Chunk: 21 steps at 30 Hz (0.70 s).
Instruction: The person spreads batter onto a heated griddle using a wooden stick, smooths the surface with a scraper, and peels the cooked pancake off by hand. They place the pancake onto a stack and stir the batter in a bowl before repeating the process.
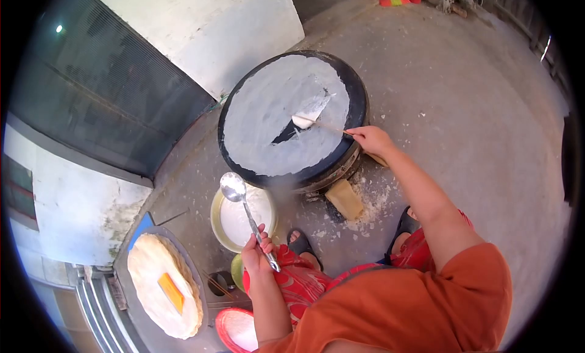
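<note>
A thin pale layer of batter (262, 115) covers most of a large round black griddle (358, 103). Near its middle a dark gap shows, with a white lump of batter (303, 121) beside it. My right hand (372, 138) grips a thin stick (329, 127) at the griddle's right edge; the stick's far end meets the lump. In my left hand (258, 250) is a large metal spoon (248, 216), bowl end up, over the near side of a bowl of white batter (237, 222).
A stack of round flatbreads (149, 274) with an orange-yellow object (171, 293) on top lies at the lower left. Near my legs are a red-rimmed container (222, 328) and a green bowl (236, 272). A tan block (345, 199) sits below the griddle.
</note>
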Motion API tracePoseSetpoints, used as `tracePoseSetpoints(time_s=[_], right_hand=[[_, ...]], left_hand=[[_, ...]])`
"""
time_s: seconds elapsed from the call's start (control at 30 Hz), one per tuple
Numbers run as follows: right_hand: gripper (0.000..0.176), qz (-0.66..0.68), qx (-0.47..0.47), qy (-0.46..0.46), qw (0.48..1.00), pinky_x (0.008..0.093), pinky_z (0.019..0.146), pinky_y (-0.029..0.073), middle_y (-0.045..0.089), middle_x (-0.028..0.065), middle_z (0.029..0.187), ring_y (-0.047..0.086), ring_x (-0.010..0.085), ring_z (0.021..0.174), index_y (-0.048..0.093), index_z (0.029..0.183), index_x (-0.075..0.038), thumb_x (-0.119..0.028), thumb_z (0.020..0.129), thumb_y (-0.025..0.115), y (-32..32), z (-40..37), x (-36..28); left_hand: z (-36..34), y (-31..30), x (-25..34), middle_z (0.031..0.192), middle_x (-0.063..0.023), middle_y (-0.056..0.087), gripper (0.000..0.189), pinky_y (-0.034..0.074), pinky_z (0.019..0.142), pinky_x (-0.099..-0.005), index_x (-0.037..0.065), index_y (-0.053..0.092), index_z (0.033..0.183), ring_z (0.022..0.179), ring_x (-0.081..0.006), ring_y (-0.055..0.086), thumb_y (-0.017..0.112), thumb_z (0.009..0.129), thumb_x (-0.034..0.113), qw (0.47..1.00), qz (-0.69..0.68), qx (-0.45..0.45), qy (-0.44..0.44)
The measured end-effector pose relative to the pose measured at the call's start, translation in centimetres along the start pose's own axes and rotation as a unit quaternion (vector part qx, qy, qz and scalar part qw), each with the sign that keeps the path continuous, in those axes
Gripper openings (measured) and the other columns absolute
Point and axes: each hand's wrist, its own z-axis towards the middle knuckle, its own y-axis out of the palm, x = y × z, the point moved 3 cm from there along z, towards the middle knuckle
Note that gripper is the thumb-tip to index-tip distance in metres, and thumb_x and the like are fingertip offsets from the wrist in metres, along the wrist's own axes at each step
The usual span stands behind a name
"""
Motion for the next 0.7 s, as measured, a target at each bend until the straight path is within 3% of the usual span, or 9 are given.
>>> tracePoseSetpoints(time_s=[0.1,0.17,0.23,0.3,0.4,0.47,0.57,0.6,0.7], right_hand=[[0.026,0.155,-0.035,0.049,0.986,0.0344,0.071,0.046,0.062,0.0112,0.093,0.06,0.0281,0.083,0.06,0.105,-0.019,-0.02,0.083,0.047,-0.3,-0.8,2.0],[0.025,0.226,0.053,0.161,0.959,0.0355,0.071,0.046,0.062,0.0142,0.09,0.06,0.0294,0.081,0.059,0.105,-0.015,-0.018,0.083,0.047,-0.3,-2.7,2.1],[0.028,0.121,0.054,0.103,0.986,0.0284,0.058,0.046,0.061,0.0075,0.069,0.058,0.0128,0.061,0.055,0.111,-0.012,-0.012,0.083,0.047,2.7,-3.5,0.2],[0.025,0.103,0.115,-0.017,0.988,0.0298,0.056,0.046,0.059,0.007,0.062,0.057,0.0144,0.054,0.055,0.108,-0.009,-0.011,0.084,0.047,6.4,-3.7,-1.2],[0.026,0.15,0.033,-0.004,0.988,0.0293,0.054,0.046,0.059,0.0079,0.062,0.056,0.014,0.052,0.055,0.108,-0.008,-0.01,0.085,0.045,5.6,-3.6,-3.2],[0.025,0.249,-0.028,0.093,0.964,0.0285,0.051,0.045,0.058,0.0075,0.06,0.054,0.0136,0.049,0.055,0.108,-0.008,-0.01,0.086,0.043,2.9,-4.5,-4.2],[0.025,0.233,0.071,0.116,0.963,0.0284,0.05,0.045,0.058,0.0062,0.06,0.054,0.0135,0.048,0.056,0.107,-0.009,-0.011,0.086,0.042,5.2,-4.7,-0.2],[0.022,0.228,0.079,0.116,0.963,0.0379,0.065,0.047,0.061,0.0181,0.079,0.06,0.0321,0.073,0.057,0.1,-0.006,-0.015,0.084,0.044,6.0,-5.6,-1.0],[0.022,0.171,0.021,0.082,0.982,0.0389,0.071,0.045,0.059,0.0183,0.087,0.056,0.0355,0.083,0.058,0.1,-0.009,-0.013,0.082,0.045,7.5,-6.9,-5.2]], left_hand=[[0.1,-0.8,0.2,0.076,-0.0095,0.046,0.032,0.034,0.046,-0.0234,-0.007,0.042,0.11,0.055,-0.0131,0.039,0.034,0.09,0.017,0.999,0.008,-0.035,-0.021],[-0.1,-0.8,0.2,0.076,-0.0096,0.046,0.032,0.034,0.046,-0.0236,-0.006,0.043,0.11,0.055,-0.0133,0.039,0.035,0.09,0.017,0.999,0.02,-0.038,-0.022],[-0.2,-0.6,0.2,0.076,-0.0097,0.046,0.032,0.034,0.047,-0.0239,-0.006,0.043,0.11,0.055,-0.0134,0.039,0.035,0.09,0.018,0.998,0.036,-0.04,-0.022],[-0.2,-0.4,0.1,0.076,-0.0096,0.046,0.032,0.035,0.047,-0.0243,-0.006,0.043,0.11,0.055,-0.0136,0.039,0.036,0.089,0.018,0.997,0.061,-0.05,-0.025],[-0.8,0.4,-0.3,0.076,-0.0094,0.046,0.032,0.034,0.046,-0.0233,-0.007,0.042,0.11,0.054,-0.0126,0.039,0.036,0.089,0.017,0.996,0.083,-0.04,-0.017],[-1.3,0.2,-0.2,0.075,-0.0089,0.046,0.033,0.034,0.044,-0.0225,-0.007,0.042,0.111,0.053,-0.012,0.039,0.036,0.089,0.017,0.994,0.107,-0.028,-0.007],[-2.1,0.2,-0.1,0.073,-0.0086,0.047,0.033,0.034,0.044,-0.0229,-0.006,0.042,0.111,0.053,-0.0123,0.04,0.036,0.089,0.018,0.99,0.138,-0.04,-0.005],[-2.1,0.1,-0.1,0.073,-0.0088,0.048,0.033,0.034,0.044,-0.0233,-0.006,0.043,0.11,0.052,-0.0124,0.04,0.036,0.089,0.018,0.988,0.146,-0.042,-0.005],[-1.8,0.6,-0.4,0.071,-0.0104,0.049,0.027,0.036,0.044,-0.0267,-0.003,0.047,0.102,0.052,-0.0153,0.042,0.039,0.086,0.017,0.982,0.181,-0.045,0.001]])
